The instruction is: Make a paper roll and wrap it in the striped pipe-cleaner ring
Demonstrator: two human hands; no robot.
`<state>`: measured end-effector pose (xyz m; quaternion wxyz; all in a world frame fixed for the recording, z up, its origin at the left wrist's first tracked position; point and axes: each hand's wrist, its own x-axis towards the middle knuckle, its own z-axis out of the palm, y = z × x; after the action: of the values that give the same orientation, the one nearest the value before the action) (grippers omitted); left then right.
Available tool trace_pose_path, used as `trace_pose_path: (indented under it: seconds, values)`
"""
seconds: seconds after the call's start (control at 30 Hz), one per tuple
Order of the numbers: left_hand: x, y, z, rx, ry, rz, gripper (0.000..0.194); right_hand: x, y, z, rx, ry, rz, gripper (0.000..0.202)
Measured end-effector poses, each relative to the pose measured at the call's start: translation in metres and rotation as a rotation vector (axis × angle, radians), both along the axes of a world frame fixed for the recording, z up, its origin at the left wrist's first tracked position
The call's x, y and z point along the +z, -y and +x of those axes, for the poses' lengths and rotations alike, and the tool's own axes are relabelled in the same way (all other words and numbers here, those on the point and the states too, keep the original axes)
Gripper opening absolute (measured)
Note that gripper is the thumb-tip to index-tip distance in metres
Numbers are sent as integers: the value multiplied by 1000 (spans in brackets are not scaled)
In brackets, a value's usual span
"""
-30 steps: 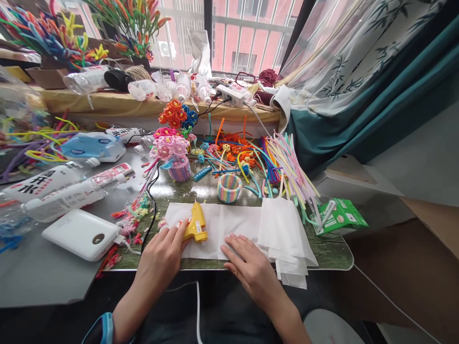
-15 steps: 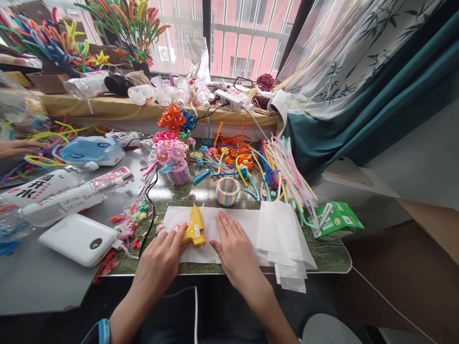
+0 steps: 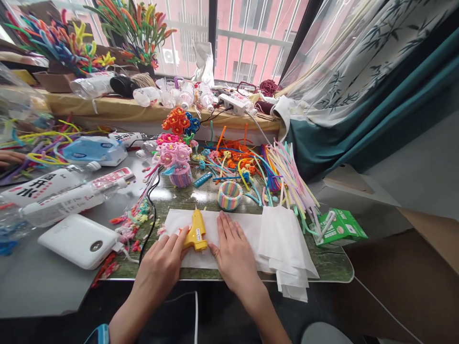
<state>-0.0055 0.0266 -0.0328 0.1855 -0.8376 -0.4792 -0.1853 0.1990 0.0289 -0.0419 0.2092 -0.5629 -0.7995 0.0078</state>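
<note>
At front edge of desk (image 3: 333, 267), left hand (image 3: 161, 263) clamped on glue gun (image 3: 197, 231); right hand (image 3: 234, 258) unclenched, flat, likely steadying white sheet (image 3: 211, 227).

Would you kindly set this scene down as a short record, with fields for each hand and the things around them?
Left hand: grips yellow glue gun
Right hand: flat on white sheet
Beyond sheet: striped ring, flower pot
Right of sheet: white stack, overhanging the table edge
Left side: power bank, bottles
Co-worker's hand: at left edge of view
</note>
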Motion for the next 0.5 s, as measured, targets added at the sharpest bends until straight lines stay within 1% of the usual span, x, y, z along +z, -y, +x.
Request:
trace_pose_path:
  seconds: [0.2,0.33,0.4,0.5]
  values:
    - [0,1,-1,14,31,-42,42,4,2,-1,-3,28,-33,58]
    - [0,1,-2,15,48,-20,41,6,10,0,17,28,-10,59]
    - [0,1,-2,5,40,8,40,1,19,-2,11,19,36,60]
    - [-1,1,-2,7,10,46,39,-12,37,-8,-4,-9,128,62]
